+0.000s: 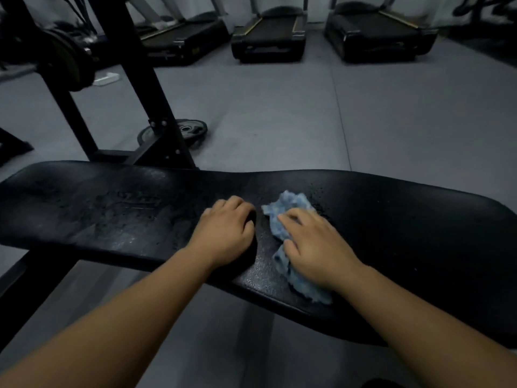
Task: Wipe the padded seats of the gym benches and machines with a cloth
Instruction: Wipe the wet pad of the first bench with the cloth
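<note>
My right hand lies flat on the blue cloth, fingers straight, pressing it to the middle of the bench pad. My left hand rests beside it, fingers curled, empty. I'd press evenly and overlap strokes toward each end.

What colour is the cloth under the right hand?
Light blue: the cloth stands out against the black bench pad in the head view.

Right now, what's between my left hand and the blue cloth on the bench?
Only a narrow strip of bare bench pad separates left hand from cloth, in the head view.
</note>
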Demonstrator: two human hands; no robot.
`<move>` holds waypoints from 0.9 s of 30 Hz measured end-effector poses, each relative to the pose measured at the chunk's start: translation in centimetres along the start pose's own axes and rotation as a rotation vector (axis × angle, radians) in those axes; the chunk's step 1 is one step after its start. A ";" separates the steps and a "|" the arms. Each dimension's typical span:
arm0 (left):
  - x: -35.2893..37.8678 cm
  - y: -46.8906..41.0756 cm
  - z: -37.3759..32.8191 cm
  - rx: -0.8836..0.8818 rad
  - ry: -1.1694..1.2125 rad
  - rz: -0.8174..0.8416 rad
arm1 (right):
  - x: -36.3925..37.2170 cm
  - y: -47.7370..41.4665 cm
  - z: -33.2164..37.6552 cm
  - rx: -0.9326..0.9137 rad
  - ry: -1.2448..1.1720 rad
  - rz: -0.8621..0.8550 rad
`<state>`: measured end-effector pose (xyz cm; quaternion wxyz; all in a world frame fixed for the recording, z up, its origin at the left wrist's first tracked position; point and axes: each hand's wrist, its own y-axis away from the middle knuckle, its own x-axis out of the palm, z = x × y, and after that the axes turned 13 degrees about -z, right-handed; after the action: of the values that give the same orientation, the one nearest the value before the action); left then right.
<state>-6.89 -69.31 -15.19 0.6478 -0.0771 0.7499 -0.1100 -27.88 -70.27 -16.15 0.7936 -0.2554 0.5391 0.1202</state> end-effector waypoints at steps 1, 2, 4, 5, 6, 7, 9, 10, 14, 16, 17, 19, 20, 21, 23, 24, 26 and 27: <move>0.2 -1.0 0.1 0.003 0.009 -0.003 | 0.1 -0.9 -0.7 0.067 0.041 0.008; 0.7 -2.0 0.0 0.008 0.023 0.003 | 0.3 -2.3 -1.1 0.147 0.084 0.030; 1.6 -3.1 -0.2 0.017 0.047 -0.007 | 1.3 -5.9 -1.1 0.268 0.144 0.060; 2.1 -3.4 -0.3 0.027 0.053 -0.033 | 2.0 -7.4 -0.7 0.287 0.161 0.054; 2.4 -3.4 -0.3 0.035 0.056 -0.052 | 2.6 -8.5 -0.1 0.277 0.172 0.045; 2.7 -3.4 -0.1 0.041 0.064 -0.058 | 3.0 -8.9 0.5 0.241 0.166 0.043; 2.9 -3.2 0.3 0.047 0.086 -0.051 | 3.1 -7.9 1.2 0.140 0.138 0.049; 2.9 -3.2 0.4 0.044 0.095 -0.048 | 2.8 -6.8 1.0 0.102 0.137 0.051; 2.9 -3.3 0.3 0.021 0.103 -0.046 | 2.1 -7.8 -2.5 0.233 0.236 0.049; 3.0 -3.3 0.3 0.030 0.104 -0.056 | 3.2 -11.4 -2.9 0.340 0.283 0.026; 2.9 -3.4 0.4 0.031 0.111 -0.064 | 3.8 -12.7 -2.1 0.351 0.289 0.011; 3.1 -3.4 0.6 0.017 0.138 -0.081 | 4.5 -13.1 -0.1 0.280 0.271 0.000; 3.0 -3.4 0.7 0.012 0.154 -0.086 | 4.4 -11.9 0.8 0.219 0.243 0.014; 3.0 -3.3 0.7 0.016 0.161 -0.085 | 4.1 -10.1 1.2 0.164 0.213 0.032; 2.9 -3.2 0.6 0.025 0.148 -0.073 | 2.6 -6.9 0.6 0.126 0.171 0.051; 2.8 -3.2 0.6 0.026 0.143 -0.067 | 2.1 -6.4 -0.4 0.151 0.186 0.048; 2.7 -3.1 0.5 0.028 0.141 -0.060 | 1.8 -7.2 -2.5 0.266 0.240 0.038; 2.7 -3.1 0.5 0.034 0.136 -0.063 | 2.0 -8.0 -2.8 0.333 0.258 0.039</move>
<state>-6.88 -72.97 -17.00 0.5929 -0.0820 0.7873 -0.1480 -25.58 -78.67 -16.63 0.7466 -0.1234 0.6536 0.0109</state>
